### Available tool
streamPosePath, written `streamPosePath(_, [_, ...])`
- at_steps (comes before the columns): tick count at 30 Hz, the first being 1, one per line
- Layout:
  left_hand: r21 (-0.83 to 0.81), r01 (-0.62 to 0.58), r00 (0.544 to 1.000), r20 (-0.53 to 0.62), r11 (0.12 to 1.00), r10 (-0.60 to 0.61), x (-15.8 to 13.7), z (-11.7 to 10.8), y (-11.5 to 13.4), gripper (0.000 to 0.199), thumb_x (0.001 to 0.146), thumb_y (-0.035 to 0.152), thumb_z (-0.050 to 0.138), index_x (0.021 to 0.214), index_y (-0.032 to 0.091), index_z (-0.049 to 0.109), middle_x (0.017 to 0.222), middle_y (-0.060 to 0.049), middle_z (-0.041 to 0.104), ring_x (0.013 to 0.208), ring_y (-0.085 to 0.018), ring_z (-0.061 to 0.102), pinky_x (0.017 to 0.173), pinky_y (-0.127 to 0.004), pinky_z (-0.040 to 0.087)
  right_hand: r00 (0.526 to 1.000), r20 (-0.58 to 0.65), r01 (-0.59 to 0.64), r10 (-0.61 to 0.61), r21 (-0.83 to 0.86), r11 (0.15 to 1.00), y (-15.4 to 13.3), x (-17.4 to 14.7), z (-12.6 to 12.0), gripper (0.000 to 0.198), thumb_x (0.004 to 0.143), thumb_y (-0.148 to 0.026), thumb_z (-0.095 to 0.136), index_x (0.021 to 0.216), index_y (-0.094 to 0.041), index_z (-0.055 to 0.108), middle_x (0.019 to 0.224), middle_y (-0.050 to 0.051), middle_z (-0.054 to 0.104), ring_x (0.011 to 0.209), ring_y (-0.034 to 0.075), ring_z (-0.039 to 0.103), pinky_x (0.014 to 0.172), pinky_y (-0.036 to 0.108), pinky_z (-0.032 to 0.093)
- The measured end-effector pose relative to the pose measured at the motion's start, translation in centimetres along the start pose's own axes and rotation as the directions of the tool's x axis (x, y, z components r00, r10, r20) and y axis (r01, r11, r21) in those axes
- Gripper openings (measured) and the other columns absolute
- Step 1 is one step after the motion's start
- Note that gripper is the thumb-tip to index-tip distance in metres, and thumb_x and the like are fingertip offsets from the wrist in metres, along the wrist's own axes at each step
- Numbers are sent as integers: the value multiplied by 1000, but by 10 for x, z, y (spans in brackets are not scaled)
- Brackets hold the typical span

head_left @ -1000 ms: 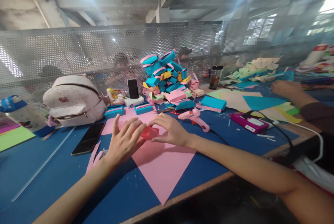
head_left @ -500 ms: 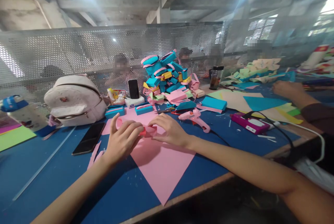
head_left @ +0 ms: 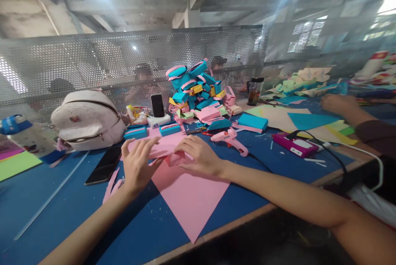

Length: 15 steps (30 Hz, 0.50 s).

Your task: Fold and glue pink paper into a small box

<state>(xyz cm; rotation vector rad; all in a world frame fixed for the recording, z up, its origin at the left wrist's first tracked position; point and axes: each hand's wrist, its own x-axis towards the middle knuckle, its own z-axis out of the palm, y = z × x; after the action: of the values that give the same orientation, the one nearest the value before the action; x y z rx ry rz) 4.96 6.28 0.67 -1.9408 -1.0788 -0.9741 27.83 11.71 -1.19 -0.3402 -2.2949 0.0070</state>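
Observation:
Over a large pink paper sheet (head_left: 192, 203), a folded piece of pink paper (head_left: 163, 148) is between my two hands, its lower folds a deeper red-pink in shadow. My right hand (head_left: 199, 155) pinches its right end with fingers bent over it. At the left end, my left hand (head_left: 139, 162) has its fingers spread and curved above the piece, with the thumb at its lower edge. Pink paper scraps (head_left: 111, 186) lie beside my left wrist. Right of my right hand rests a pink glue gun (head_left: 230, 140).
Behind the hands rises a pile of blue, pink and yellow paper boxes (head_left: 198, 92). A white backpack (head_left: 88, 120), a bottle (head_left: 34, 141) and a dark phone (head_left: 103, 165) stand or lie left. A magenta power box (head_left: 295, 145) with cables and a co-worker's arm (head_left: 346, 110) are right.
My left hand has opened its fingers and shifted slightly left, and more of the folded pink paper shows. My right hand stays at the right end.

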Motion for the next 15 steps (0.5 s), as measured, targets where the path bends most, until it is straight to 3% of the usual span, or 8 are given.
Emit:
streamPosePath(3, [-161, 182, 983, 16, 970, -182, -6, 8, -2, 72, 78, 39, 75, 139, 21, 42, 106, -8, 71, 89, -23, 68, 100, -44, 34, 1000, 13, -5, 5, 0, 1000, 1, -1, 0, 25, 87, -34, 67, 105, -20, 57, 105, 7, 66, 100, 24, 55, 91, 37, 39])
streamPosePath(6, [-298, 304, 952, 111, 905, -284, -11, 14, -5, 70, 76, 38, 76, 136, 21, 45, 106, -7, 71, 93, -23, 67, 95, -42, 40, 999, 28, -19, 19, -21, 1000, 4, -2, 0, 25, 86, -33, 67, 105, -20, 58, 105, 7, 65, 99, 24, 54, 91, 38, 40])
streamPosePath(9, [-361, 248, 962, 199, 899, -186, -13, 18, -9, 32, 81, 33, 72, 110, 24, 64, 104, -4, 73, 97, -22, 67, 93, -40, 43, 999, 35, -37, 39, -47, 998, 6, -3, 0, 24, 86, -32, 67, 105, -19, 58, 103, 7, 65, 99, 24, 53, 89, 38, 40])
streamPosePath(11, [-357, 163, 969, 235, 920, -81, -13, 19, -12, 6, 84, 28, 69, 87, 24, 69, 105, -3, 74, 97, -21, 68, 99, -42, 41, 998, 35, -45, 47, -53, 998, 6, -3, 0, 23, 86, -30, 67, 105, -20, 58, 102, 6, 65, 98, 24, 53, 88, 38, 40])
streamPosePath(13, [-353, 102, 972, 234, 930, -18, -13, 17, -13, 10, 86, 22, 66, 76, 22, 67, 105, -3, 74, 96, -19, 69, 100, -42, 41, 998, 34, -48, 50, -53, 997, 5, -3, 0, 21, 87, -30, 66, 104, -21, 58, 102, 6, 65, 99, 25, 52, 89, 38, 39])
streamPosePath(15, [-374, 80, 977, 212, 924, 1, -13, 15, -14, 9, 87, 18, 63, 79, 21, 67, 102, -5, 75, 93, -18, 69, 90, -37, 49, 998, 27, -57, 59, -55, 997, 4, -3, -1, 20, 87, -30, 66, 102, -21, 57, 102, 6, 64, 99, 25, 52, 88, 38, 39])
